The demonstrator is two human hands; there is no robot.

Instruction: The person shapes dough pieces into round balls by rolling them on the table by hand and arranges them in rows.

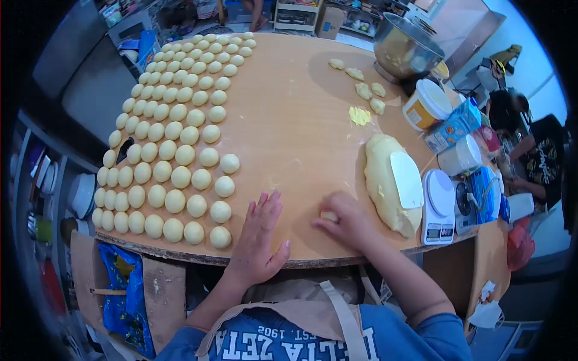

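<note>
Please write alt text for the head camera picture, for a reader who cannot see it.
The right hand curls around a small dough piece at a table; the left hand is open. Rows of dough balls lie on the left; on the right are a big dough lump with a white scraper on it, a scale and a metal bowl.

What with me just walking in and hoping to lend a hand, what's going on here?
Someone's right hand is curled around a small piece of dough, while the left hand is open at the near edge of the table. Rows of dough balls cover the left side. On the right sits a big lump with a scraper on it, beside a scale. Beyond lie a few rough pieces, near a metal bowl.
</note>
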